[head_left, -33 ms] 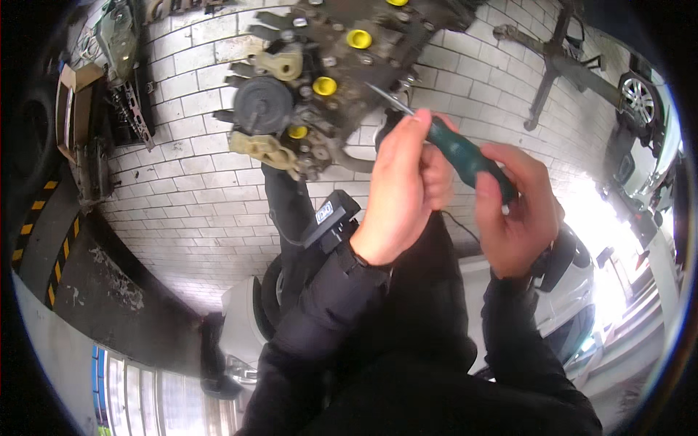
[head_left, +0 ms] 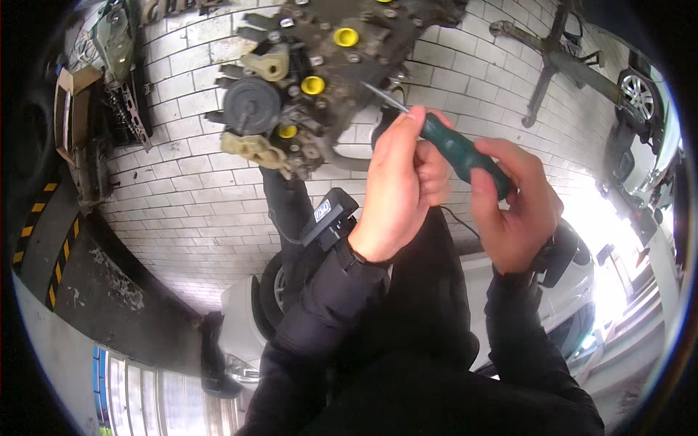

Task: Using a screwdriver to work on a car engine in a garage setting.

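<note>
Both of my hands are on one screwdriver (head_left: 452, 147) with a dark green handle and a thin metal shaft. My left hand (head_left: 396, 182) is closed, its thumb and forefinger pinching the shaft just ahead of the handle. The handle's rear end is gripped by the fingers of my right hand (head_left: 520, 207). Up and to the left, the shaft's tip overlaps a dirty dark engine (head_left: 371, 54); whether it touches the metal cannot be made out. On the engine are a yellow round cap (head_left: 313, 85), more yellow caps, a black round cover (head_left: 251, 107) and beige brackets (head_left: 251, 152).
White tiles (head_left: 182, 211) cover the floor. A metal stand with crossed legs (head_left: 556, 62) is at the upper right. Along the left lie an open cardboard box (head_left: 76, 80) and used parts. A white car (head_left: 243, 316) is behind me. A black device (head_left: 334, 214) is at my left wrist.
The engine sits slightly farther left in the picture. Both hands keep their hold on the screwdriver, which has barely shifted.
</note>
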### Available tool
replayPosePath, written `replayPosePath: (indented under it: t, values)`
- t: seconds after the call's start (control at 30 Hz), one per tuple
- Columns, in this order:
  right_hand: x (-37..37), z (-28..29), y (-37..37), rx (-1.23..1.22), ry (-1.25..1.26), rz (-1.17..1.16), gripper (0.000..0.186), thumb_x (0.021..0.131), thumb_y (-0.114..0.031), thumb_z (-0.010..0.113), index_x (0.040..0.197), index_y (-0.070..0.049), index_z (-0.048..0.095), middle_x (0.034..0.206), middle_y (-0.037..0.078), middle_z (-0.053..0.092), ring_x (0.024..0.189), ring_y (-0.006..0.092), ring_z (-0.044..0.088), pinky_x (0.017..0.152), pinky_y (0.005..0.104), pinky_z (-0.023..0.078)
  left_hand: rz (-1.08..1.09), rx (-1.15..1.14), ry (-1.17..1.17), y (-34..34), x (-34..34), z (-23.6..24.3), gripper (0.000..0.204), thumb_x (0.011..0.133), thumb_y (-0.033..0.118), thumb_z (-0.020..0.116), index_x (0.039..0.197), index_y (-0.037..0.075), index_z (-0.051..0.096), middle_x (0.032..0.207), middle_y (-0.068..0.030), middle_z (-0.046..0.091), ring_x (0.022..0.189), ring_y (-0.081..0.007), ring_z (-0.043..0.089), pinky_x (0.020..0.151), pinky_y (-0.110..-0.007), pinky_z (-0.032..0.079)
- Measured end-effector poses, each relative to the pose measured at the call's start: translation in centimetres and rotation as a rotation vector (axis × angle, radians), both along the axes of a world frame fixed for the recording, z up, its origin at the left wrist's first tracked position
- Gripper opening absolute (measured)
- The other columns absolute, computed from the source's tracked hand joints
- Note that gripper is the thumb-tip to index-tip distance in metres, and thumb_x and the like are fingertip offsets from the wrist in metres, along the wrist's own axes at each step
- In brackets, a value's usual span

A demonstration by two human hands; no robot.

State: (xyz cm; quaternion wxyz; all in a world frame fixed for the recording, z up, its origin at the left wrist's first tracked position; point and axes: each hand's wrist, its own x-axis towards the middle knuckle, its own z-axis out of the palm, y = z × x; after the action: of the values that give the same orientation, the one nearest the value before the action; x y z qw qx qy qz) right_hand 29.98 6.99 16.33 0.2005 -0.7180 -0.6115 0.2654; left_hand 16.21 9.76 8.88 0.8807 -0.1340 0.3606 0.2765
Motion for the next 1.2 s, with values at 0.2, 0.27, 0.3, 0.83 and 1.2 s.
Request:
replayPosePath:
  t: [0.2, 0.27, 0.3, 0.83, 1.2]
  values:
    - [5.8, -0.7, 0.1, -0.05, -0.012, 0.183, 0.031, 0.089, -0.005, 0.074, 0.12, -0.007, 0.069, 0.106, 0.005, 0.075, 0.073, 0.0109, 0.063, 0.062, 0.0239, 0.044, 0.085, 0.046, 0.052, -1.6, 4.5, -0.2, 0.03, 0.112, 0.04, 0.045, 0.112, 0.011, 0.054, 0.061, 0.0079, 0.026, 0.05, -0.0051, 0.021, 0.049, -0.025, 0.018]
    - [5.6, -1.4, 0.0, -0.07, -0.006, 0.191, 0.031, 0.089, -0.005, 0.074, 0.12, -0.006, 0.069, 0.105, 0.005, 0.075, 0.074, 0.0105, 0.063, 0.062, 0.0239, 0.044, 0.098, 0.023, 0.071, -2.0, 4.2, -0.5, 0.03, 0.112, 0.039, 0.044, 0.111, 0.011, 0.054, 0.061, 0.008, 0.026, 0.051, -0.0049, 0.021, 0.049, -0.025, 0.018]
    - [5.3, -1.7, 0.0, -0.066, 0.019, 0.203, 0.031, 0.09, -0.005, 0.074, 0.12, -0.006, 0.069, 0.105, 0.005, 0.075, 0.074, 0.0102, 0.062, 0.063, 0.0238, 0.044, 0.118, 0.018, 0.072, -2.1, 3.9, -0.7, 0.03, 0.112, 0.039, 0.044, 0.111, 0.011, 0.054, 0.061, 0.008, 0.026, 0.051, -0.0048, 0.021, 0.049, -0.025, 0.018]
    - [-3.1, -5.9, 1.7, -0.054, -0.025, 0.341, 0.027, 0.089, -0.006, 0.077, 0.115, -0.004, 0.07, 0.101, 0.008, 0.074, 0.077, 0.0181, 0.066, 0.065, 0.0283, 0.05, 0.424, -0.076, 0.044, -2.9, -1.1, -5.8, 0.026, 0.108, 0.037, 0.054, 0.1, 0.013, 0.06, 0.061, 0.0117, 0.031, 0.049, -0.0007, 0.023, 0.045, -0.019, 0.019]
    - [-3.2, -6.5, 2.8, -0.066, -0.068, 0.401, 0.027, 0.087, -0.004, 0.078, 0.113, -0.003, 0.069, 0.1, 0.01, 0.075, 0.077, 0.0215, 0.071, 0.065, 0.0297, 0.054, 0.478, -0.076, 0.008, -2.7, -0.8, -7.1, 0.028, 0.109, 0.037, 0.052, 0.102, 0.012, 0.06, 0.06, 0.0115, 0.031, 0.049, -0.001, 0.023, 0.046, -0.021, 0.018]
